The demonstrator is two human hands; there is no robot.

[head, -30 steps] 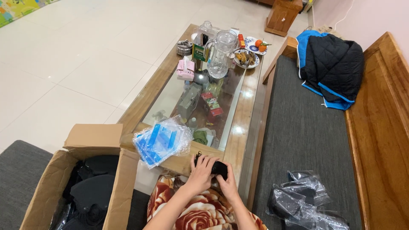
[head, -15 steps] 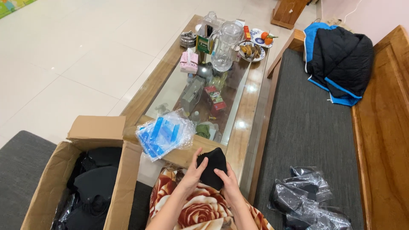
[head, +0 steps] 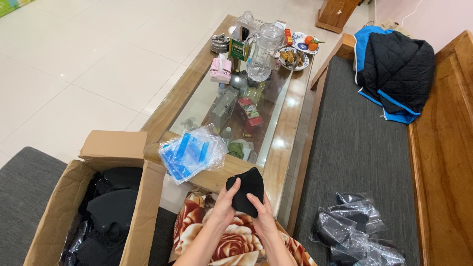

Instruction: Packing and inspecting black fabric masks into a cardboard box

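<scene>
Both of my hands hold a small black fabric piece point(head: 246, 189) above my lap, at the near edge of the coffee table point(head: 288, 143). My left hand point(head: 225, 203) grips its left side, thumb on top. My right hand point(head: 262, 214) pinches its lower right edge. A stack of clear plastic bags with blue strips point(head: 189, 153) lies on the table corner just left of my hands. An open cardboard box point(head: 111, 197) full of black fabric pieces stands to my left.
The glass-topped table carries a clear jug point(head: 263, 49), a pink box point(head: 220, 69), plates of food point(head: 294, 58) and small items. A dark jacket with blue lining point(head: 394, 74) lies on the grey bench cushion point(head: 359, 148). Bagged black pieces point(head: 352, 231) lie at my right.
The black piece has been unfolded and lifted a little, now showing as a larger shape between my hands. The view has tilted slightly.
</scene>
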